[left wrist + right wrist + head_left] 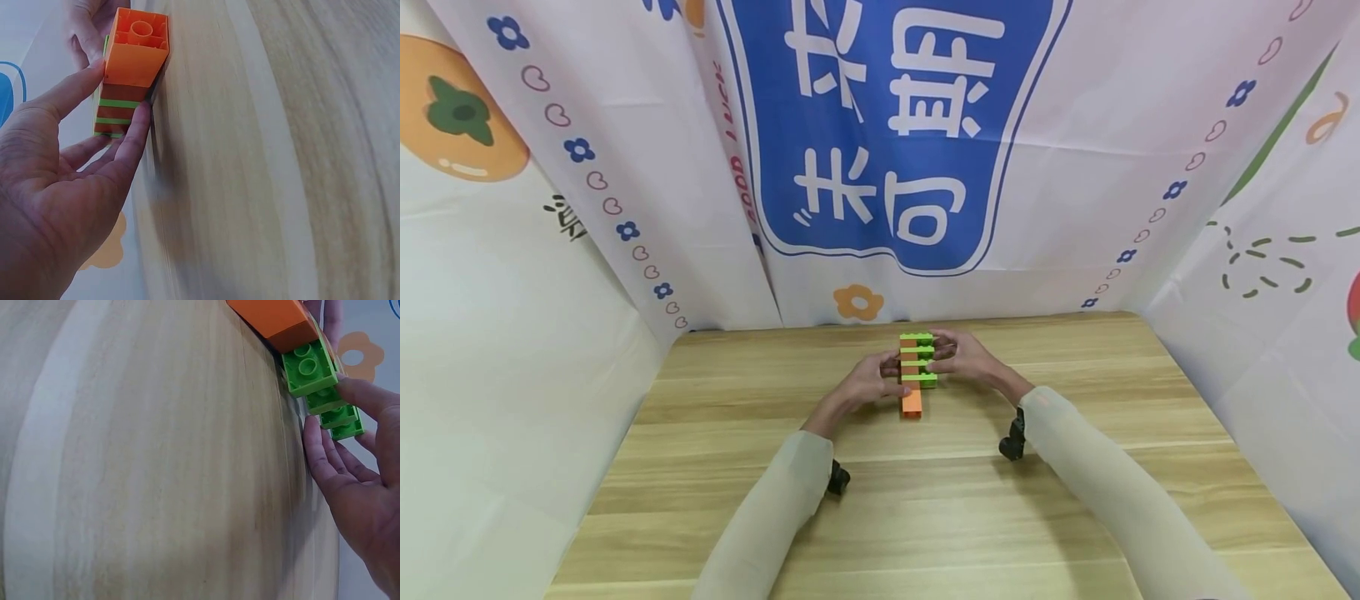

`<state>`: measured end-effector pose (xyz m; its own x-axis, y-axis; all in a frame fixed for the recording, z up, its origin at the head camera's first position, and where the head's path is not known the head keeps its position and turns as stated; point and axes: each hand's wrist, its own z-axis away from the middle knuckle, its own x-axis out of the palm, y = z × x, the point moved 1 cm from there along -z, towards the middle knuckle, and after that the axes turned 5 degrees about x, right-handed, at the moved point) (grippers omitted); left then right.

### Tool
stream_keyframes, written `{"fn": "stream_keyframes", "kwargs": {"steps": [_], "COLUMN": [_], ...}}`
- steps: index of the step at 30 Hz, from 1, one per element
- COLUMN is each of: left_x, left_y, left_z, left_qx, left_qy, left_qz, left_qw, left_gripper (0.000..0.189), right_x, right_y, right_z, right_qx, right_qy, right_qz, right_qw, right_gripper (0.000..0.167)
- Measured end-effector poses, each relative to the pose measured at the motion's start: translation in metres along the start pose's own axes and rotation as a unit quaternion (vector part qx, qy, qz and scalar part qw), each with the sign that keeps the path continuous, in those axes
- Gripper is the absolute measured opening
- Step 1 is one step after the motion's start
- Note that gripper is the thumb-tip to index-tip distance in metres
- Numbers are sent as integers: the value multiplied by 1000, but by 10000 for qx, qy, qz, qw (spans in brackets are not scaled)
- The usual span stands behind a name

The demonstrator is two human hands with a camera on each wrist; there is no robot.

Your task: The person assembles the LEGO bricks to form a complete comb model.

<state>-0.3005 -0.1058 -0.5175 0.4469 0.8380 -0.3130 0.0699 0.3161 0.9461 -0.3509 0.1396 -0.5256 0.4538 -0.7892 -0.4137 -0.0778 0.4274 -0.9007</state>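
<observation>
A stack of toy building bricks lies at the far middle of the table, with orange bricks (912, 404) and green bricks (928, 381) alternating along it. The green ones jut out to the right like steps. The nearest orange brick (136, 64) shows its hollow underside in the left wrist view. My left hand (863, 383) holds the stack from the left, its thumb and fingers around the orange side. From the right, my right hand (967, 360) grips the protruding green bricks (309, 367) between thumb and fingers. Parts of the far fingers are hidden behind the bricks.
The wooden table (917, 508) meets a white printed cloth (805, 292) just behind the stack. More cloth hangs at the left and right sides. A black wrist device (1013, 437) sits at the right cuff, and another black device (838, 478) at the left.
</observation>
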Motion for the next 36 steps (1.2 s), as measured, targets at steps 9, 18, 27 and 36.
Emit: {"fn": "stream_keyframes", "kwargs": {"steps": [9, 18, 27, 36], "left_x": [0, -1, -1, -18], "left_y": [1, -3, -3, 1], "left_z": [2, 0, 2, 20], "left_qx": [-76, 4, -47, 242], "left_qy": [-3, -92, 3, 188], "left_qz": [38, 73, -89, -1495], "left_qw": [10000, 9999, 9999, 9883], "left_gripper": [80, 76, 77, 78], "right_x": [1, 3, 2, -18], "right_y": [-3, -3, -2, -5], "right_z": [0, -3, -1, 15], "right_qx": [78, 31, 51, -135], "right_qy": [-44, -38, -27, 71], "right_qz": [91, 211, 287, 1384], "right_qw": [9999, 9998, 9996, 9903], "right_gripper": [80, 79, 80, 65]}}
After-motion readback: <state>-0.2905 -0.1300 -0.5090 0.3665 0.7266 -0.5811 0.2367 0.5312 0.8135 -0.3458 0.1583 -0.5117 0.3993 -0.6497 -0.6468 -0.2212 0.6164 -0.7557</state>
